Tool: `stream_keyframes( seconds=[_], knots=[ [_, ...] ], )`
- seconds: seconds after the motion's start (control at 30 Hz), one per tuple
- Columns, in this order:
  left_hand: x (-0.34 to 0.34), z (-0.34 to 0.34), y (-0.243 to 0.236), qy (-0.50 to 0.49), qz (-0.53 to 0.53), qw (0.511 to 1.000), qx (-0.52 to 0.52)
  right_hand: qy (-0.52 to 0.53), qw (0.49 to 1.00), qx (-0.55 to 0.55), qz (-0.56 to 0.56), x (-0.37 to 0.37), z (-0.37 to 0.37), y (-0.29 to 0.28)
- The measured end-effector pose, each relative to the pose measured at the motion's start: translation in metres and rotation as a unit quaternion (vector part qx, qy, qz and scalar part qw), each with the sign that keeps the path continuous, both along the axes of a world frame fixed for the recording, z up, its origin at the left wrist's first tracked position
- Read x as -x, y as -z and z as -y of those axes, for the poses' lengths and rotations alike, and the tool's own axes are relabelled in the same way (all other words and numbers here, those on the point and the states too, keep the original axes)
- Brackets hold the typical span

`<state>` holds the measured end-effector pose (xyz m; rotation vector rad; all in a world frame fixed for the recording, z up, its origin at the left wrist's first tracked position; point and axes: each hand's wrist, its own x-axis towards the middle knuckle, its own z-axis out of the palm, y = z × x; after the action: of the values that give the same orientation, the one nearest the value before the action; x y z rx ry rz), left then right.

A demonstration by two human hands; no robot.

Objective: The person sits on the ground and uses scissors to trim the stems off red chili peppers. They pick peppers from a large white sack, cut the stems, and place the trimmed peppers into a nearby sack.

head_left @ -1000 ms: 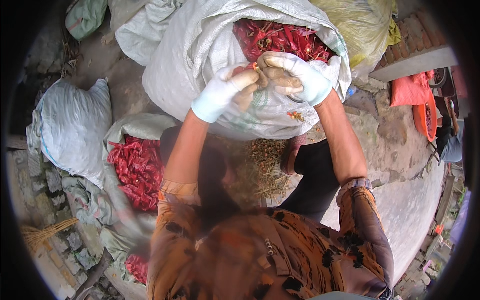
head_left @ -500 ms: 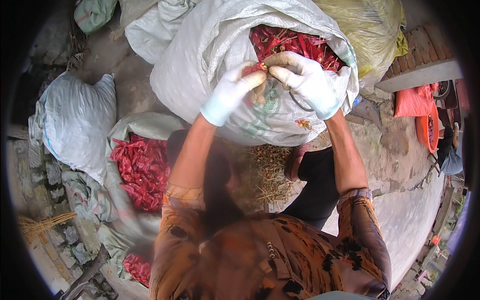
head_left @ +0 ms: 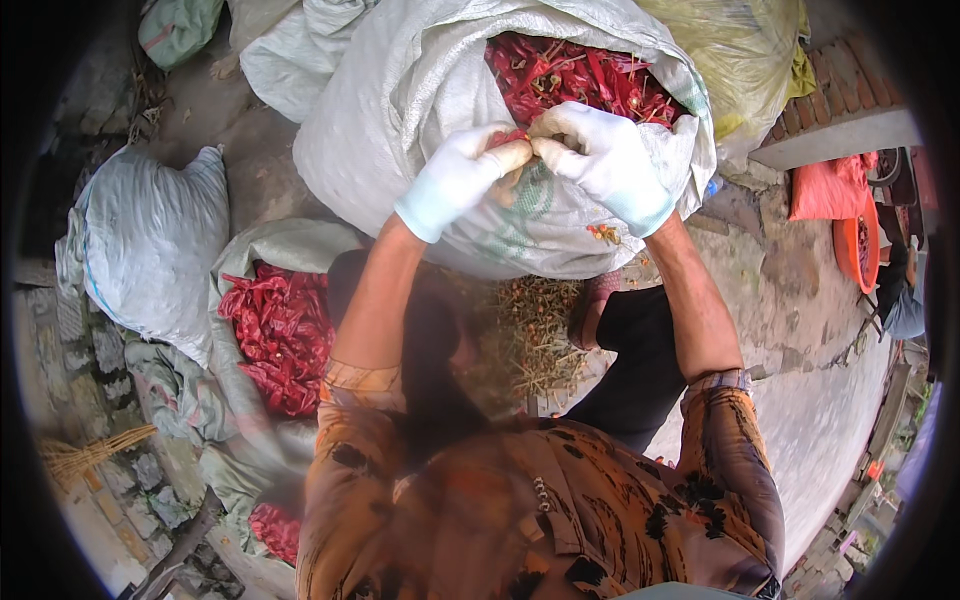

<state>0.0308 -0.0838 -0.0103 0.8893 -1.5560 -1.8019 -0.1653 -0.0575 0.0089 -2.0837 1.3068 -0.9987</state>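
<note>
A dried red chili (head_left: 510, 137) is pinched between the thumb and fingers of my left hand (head_left: 465, 170), which wears a white glove with tan fingertips. My right hand (head_left: 595, 155), gloved alike, closes its thumb and forefinger at the chili's stem end; the stem itself is mostly hidden by the fingertips. Both hands meet over the front rim of a big white woven sack (head_left: 390, 110). Its rolled mouth shows a heap of dried red chilies (head_left: 575, 80) with pale stems. A few orange-yellow stem caps (head_left: 604, 234) lie on the sack's front near my right wrist.
Loose stems (head_left: 540, 330) litter the ground between my feet. To my left sits an open sack holding red chilies (head_left: 275, 340), with a full white sack (head_left: 155, 240) beyond it. A yellowish bag (head_left: 720, 70) stands far right, and an orange basin (head_left: 857, 250) lies further right.
My right thumb and forefinger have closed in on the chili's stem end, which showed more before. The left hand keeps its hold. The whole view has shifted slightly.
</note>
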Motion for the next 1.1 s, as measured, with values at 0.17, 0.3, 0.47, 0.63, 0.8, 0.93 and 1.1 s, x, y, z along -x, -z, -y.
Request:
stream_keyframes(
  seconds=[0.17,0.3,0.47,0.63,0.8,0.93,1.1],
  knots=[
    [-0.002,-0.001,-0.002,0.014,0.002,1.000,0.006,0.025,0.942,-0.264,0.207,-0.001,-0.004,-0.004],
    [-0.001,0.001,0.002,0.039,-0.016,0.999,-0.003,0.010,0.924,-0.290,0.249,0.006,-0.004,0.000],
    [0.000,-0.003,-0.004,-0.007,-0.012,1.000,-0.005,0.011,0.914,-0.291,0.283,0.003,-0.008,-0.011],
    [0.002,-0.003,-0.002,0.002,0.035,0.999,0.027,0.029,0.995,-0.082,0.053,0.001,-0.012,-0.004],
    [0.006,-0.003,0.006,0.002,0.036,0.997,0.067,0.069,0.995,-0.075,-0.003,-0.003,-0.007,0.006],
    [0.008,-0.006,0.002,0.000,-0.036,0.999,0.012,0.042,0.916,-0.295,0.269,0.003,-0.009,0.000],
    [0.006,-0.004,-0.002,-0.032,-0.061,0.998,-0.007,0.005,0.893,-0.286,0.348,0.006,-0.011,-0.001]
  ],
)
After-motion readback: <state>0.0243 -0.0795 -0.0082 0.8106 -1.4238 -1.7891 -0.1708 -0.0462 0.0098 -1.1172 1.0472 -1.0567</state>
